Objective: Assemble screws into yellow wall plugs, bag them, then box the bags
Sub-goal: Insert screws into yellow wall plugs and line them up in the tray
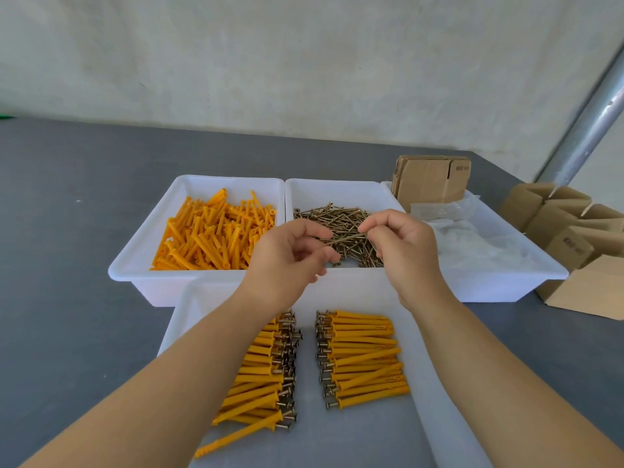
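Assembled plugs (363,358), each with a screw head protruding, lie nearest the camera in two rows inside the near tray (452,444); the screw heads of both rows face the gap in the middle, and one assembled plug lies loose at the front left. Above them, the fingers (371,228) of the right hand (401,246) pinch one end of a single screw (344,239), and the fingers of the left hand (287,256) are curled around its other end, so both hands hold the same screw over the near edge of the screw tray (341,189). No plug is visible in either hand. Judged from this, assembly is well advanced but unfinished: the plug tray (189,187) to the left holds a large heap of bare yellow plugs (209,231), and the screw tray holds a tangled pile of dark screws. Bagging appears not yet started; the right tray (540,261) contains clear bags (472,238) and flat cartons (430,179) propped at its far end. Boxing is likewise pending, though several folded boxes (567,231) stand on the grey worktop (67,204) further right.
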The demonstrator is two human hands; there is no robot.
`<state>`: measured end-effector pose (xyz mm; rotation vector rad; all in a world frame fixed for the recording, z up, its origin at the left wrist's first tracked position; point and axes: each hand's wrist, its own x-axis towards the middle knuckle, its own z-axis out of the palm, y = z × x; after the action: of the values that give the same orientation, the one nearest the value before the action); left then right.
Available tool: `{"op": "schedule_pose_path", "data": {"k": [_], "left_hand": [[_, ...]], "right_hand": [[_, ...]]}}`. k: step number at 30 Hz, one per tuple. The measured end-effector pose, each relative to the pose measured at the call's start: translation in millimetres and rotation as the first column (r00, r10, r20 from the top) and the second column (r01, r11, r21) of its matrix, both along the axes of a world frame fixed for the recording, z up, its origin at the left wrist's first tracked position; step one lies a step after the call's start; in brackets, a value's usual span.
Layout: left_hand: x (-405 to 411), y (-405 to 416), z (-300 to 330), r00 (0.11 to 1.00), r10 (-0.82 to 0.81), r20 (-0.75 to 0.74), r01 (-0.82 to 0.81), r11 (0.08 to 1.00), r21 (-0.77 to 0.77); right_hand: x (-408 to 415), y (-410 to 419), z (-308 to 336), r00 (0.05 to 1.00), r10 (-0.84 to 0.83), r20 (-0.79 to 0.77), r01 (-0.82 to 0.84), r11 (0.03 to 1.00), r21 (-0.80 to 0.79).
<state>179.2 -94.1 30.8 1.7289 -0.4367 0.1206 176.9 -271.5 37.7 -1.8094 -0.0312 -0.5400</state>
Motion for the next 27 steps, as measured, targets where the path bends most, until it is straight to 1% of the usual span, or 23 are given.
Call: {"op": "schedule_pose_path", "data": {"k": [4, 10, 12, 16, 17, 19, 21, 23, 25, 27], "left_hand": [[1, 1, -2, 0.999, -0.033, 0.003, 0.033, 0.998, 0.058], [0, 2, -2, 0.999, -0.04, -0.019, 0.041, 0.997, 0.06], [-1, 3, -2, 0.998, -0.053, -0.023, 0.054, 0.997, 0.058], [-5, 0, -2, 0.995, -0.093, -0.022, 0.094, 0.995, 0.042], [-6, -1, -1, 0.995, -0.092, -0.026, 0.093, 0.995, 0.023], [-7, -1, 0, 0.996, -0.081, -0.026, 0.081, 0.997, -0.017], [-8, 0, 2, 0.996, -0.084, -0.016, 0.082, 0.995, -0.063], [-9, 0, 3, 0.993, -0.115, -0.014, 0.113, 0.99, -0.088], [-11, -2, 3, 0.989, -0.15, -0.008, 0.149, 0.988, -0.05], [-12, -5, 0, 0.986, -0.166, 0.007, 0.165, 0.985, 0.052]], "right_hand": [[-1, 2, 0, 0.998, -0.024, 0.06, 0.03, 0.994, -0.107], [-6, 0, 3, 0.989, -0.056, 0.138, 0.084, 0.976, -0.202], [-7, 2, 3, 0.992, -0.025, 0.127, 0.054, 0.972, -0.23], [-12, 14, 3, 0.987, 0.107, 0.118, -0.062, 0.942, -0.33], [-13, 16, 3, 0.984, 0.143, 0.109, -0.101, 0.94, -0.327], [-14, 16, 4, 0.979, 0.169, 0.11, -0.138, 0.959, -0.246], [-13, 12, 5, 0.985, 0.094, 0.148, -0.074, 0.988, -0.139], [-12, 7, 3, 0.985, -0.001, 0.174, 0.015, 0.997, -0.081], [-11, 3, -1, 0.984, -0.045, 0.171, 0.061, 0.994, -0.093], [-9, 1, -4, 0.985, -0.061, 0.164, 0.08, 0.99, -0.115]]}}
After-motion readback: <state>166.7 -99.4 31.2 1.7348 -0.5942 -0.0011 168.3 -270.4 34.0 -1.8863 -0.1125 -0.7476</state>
